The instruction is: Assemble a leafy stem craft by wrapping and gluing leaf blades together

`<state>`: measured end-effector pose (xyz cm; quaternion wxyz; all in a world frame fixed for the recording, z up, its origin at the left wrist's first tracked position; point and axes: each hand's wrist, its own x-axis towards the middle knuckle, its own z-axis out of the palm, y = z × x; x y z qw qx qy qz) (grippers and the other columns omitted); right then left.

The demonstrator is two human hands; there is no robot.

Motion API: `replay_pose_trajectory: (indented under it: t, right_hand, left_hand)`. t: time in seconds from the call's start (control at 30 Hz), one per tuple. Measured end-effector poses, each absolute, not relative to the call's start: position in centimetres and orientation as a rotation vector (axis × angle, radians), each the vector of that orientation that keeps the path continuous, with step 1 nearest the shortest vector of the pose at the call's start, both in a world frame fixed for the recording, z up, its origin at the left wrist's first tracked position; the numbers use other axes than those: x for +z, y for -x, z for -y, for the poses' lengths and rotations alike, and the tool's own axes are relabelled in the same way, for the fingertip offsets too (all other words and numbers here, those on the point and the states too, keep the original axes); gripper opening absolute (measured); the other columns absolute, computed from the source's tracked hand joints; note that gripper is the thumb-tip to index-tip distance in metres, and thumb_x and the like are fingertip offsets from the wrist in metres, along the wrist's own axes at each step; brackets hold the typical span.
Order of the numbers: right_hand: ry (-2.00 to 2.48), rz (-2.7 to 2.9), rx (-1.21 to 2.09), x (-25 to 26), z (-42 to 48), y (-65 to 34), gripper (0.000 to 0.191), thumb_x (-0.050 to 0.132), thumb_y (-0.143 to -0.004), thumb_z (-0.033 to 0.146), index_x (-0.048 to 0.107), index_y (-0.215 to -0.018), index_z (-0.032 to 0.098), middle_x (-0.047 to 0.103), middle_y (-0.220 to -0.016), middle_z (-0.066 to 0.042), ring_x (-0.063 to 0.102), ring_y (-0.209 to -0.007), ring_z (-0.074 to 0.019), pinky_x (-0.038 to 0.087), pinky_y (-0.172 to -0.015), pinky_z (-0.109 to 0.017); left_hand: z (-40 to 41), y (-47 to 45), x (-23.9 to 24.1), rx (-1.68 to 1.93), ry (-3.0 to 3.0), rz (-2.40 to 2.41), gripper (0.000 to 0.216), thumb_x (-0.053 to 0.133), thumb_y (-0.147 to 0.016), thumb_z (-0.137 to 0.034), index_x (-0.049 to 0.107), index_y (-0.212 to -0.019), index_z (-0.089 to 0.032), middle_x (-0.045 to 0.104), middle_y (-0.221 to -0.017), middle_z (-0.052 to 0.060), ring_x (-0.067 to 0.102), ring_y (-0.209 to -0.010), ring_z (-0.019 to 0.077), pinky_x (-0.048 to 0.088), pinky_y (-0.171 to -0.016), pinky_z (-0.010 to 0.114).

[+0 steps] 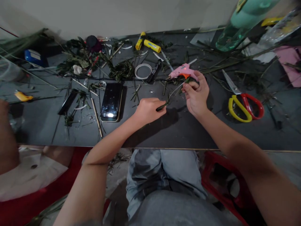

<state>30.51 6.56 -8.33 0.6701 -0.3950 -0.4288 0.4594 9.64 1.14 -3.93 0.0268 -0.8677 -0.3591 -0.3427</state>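
Note:
My left hand [148, 110] is closed in a pinch on the lower end of a thin green stem [169, 96] above the dark table [178, 131]. My right hand [197, 94] pinches the stem's upper end, fingers pressed together. A pink glue gun [182, 71] with an orange trigger lies just behind my right hand, its body touching or nearly touching my fingers.
A phone [111, 101] with a lit screen lies left of my hands. Scissors [244, 105] with red and yellow handles lie at the right. A white tape ring [143, 71], yellow glue sticks [152, 46], leaves and stem cuttings litter the back. Another person's arm [7, 135] is at the far left.

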Motion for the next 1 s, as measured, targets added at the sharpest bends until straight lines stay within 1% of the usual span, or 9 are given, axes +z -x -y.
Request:
replay_pose_trajectory:
  t: [0.13, 0.23, 0.33, 0.4, 0.47, 0.63, 0.8, 0.9, 1.0]
  right_hand:
    - [0.934, 1.014, 1.008, -8.7, -6.7, -31.1, 0.072, 0.092, -0.060, 0.055, 0.056, -0.119, 0.036, 0.067, -0.078, 0.005, 0.070, -0.073, -0.0192, 0.059, -0.069, -0.035]
    - [0.987, 1.088, 0.968, -9.3, -6.8, -31.6, 0.075, 0.089, -0.064, 0.059, 0.053, -0.126, 0.038, 0.067, -0.083, 0.003, 0.072, -0.083, -0.0230, 0.059, -0.073, -0.038]
    - [1.029, 1.176, 0.894, -9.4, -6.6, -31.7, 0.073, 0.082, -0.071, 0.065, 0.050, -0.132, 0.040, 0.067, -0.087, 0.001, 0.073, -0.091, -0.0254, 0.059, -0.073, -0.039]
    - [1.062, 1.209, 0.854, -9.2, -6.4, -31.6, 0.069, 0.078, -0.076, 0.067, 0.050, -0.133, 0.040, 0.068, -0.089, -0.001, 0.072, -0.093, -0.0249, 0.059, -0.075, -0.039]
    - [1.075, 1.221, 0.831, -9.2, -6.3, -31.5, 0.067, 0.076, -0.078, 0.067, 0.050, -0.133, 0.040, 0.069, -0.092, -0.001, 0.072, -0.091, -0.0238, 0.060, -0.074, -0.039]
    - [1.047, 1.309, 0.742, -9.9, -7.0, -32.1, 0.074, 0.075, -0.079, 0.067, 0.049, -0.141, 0.037, 0.072, -0.098, -0.003, 0.074, -0.099, -0.0280, 0.061, -0.072, -0.041]
    - [1.078, 1.278, 0.705, -9.9, -6.9, -32.4, 0.071, 0.082, -0.075, 0.060, 0.057, -0.136, 0.034, 0.075, -0.100, -0.006, 0.074, -0.092, -0.0280, 0.062, -0.072, -0.043]
    - [1.125, 1.216, 0.723, -9.5, -6.5, -32.1, 0.066, 0.084, -0.073, 0.060, 0.061, -0.129, 0.034, 0.075, -0.096, -0.006, 0.075, -0.085, -0.0270, 0.061, -0.066, -0.041]
    - [1.104, 1.175, 0.778, -9.4, -6.3, -31.9, 0.064, 0.085, -0.072, 0.057, 0.061, -0.127, 0.034, 0.075, -0.092, -0.004, 0.075, -0.079, -0.0245, 0.060, -0.061, -0.037]
  left_hand:
    - [-1.4, -9.5, -4.0, -1.100, 2.614, 0.987, 0.021, 0.058, -0.088, -0.018, 0.073, -0.074, -0.016, 0.070, -0.060, 0.000, 0.062, -0.051, 0.0088, 0.042, -0.049, 0.020]
    - [-1.6, -9.4, -4.1, -1.090, 2.589, 0.917, 0.021, 0.056, -0.090, -0.017, 0.072, -0.077, -0.017, 0.070, -0.060, -0.001, 0.063, -0.050, 0.0091, 0.043, -0.049, 0.020]
    - [-1.8, -9.2, -4.2, -1.099, 2.561, 0.852, 0.019, 0.056, -0.091, -0.017, 0.073, -0.082, -0.015, 0.070, -0.062, 0.000, 0.064, -0.051, 0.0089, 0.044, -0.050, 0.020]
    - [-1.9, -9.1, -4.2, -1.098, 2.538, 0.818, 0.018, 0.057, -0.091, -0.017, 0.073, -0.085, -0.013, 0.069, -0.061, 0.000, 0.063, -0.052, 0.0090, 0.045, -0.051, 0.020]
    - [-2.0, -9.0, -4.2, -1.081, 2.523, 0.789, 0.018, 0.057, -0.092, -0.017, 0.073, -0.086, -0.013, 0.069, -0.062, 0.000, 0.063, -0.052, 0.0089, 0.046, -0.052, 0.020]
    - [-2.1, -8.4, -4.3, -0.937, 2.576, 0.743, 0.022, 0.055, -0.095, -0.018, 0.075, -0.094, -0.012, 0.074, -0.070, 0.003, 0.067, -0.058, 0.0109, 0.049, -0.056, 0.023]
    - [-2.4, -8.0, -4.6, -0.728, 2.668, 0.862, 0.028, 0.051, -0.097, -0.020, 0.077, -0.101, -0.012, 0.075, -0.075, 0.005, 0.070, -0.064, 0.0145, 0.051, -0.059, 0.026]
    - [-2.7, -7.8, -4.7, -0.625, 2.712, 0.926, 0.029, 0.050, -0.097, -0.021, 0.077, -0.104, -0.012, 0.075, -0.075, 0.006, 0.070, -0.066, 0.0158, 0.051, -0.059, 0.027]
    - [-2.9, -7.6, -4.7, -0.608, 2.727, 0.907, 0.030, 0.049, -0.098, -0.021, 0.076, -0.106, -0.011, 0.075, -0.076, 0.007, 0.071, -0.066, 0.0156, 0.051, -0.058, 0.026]
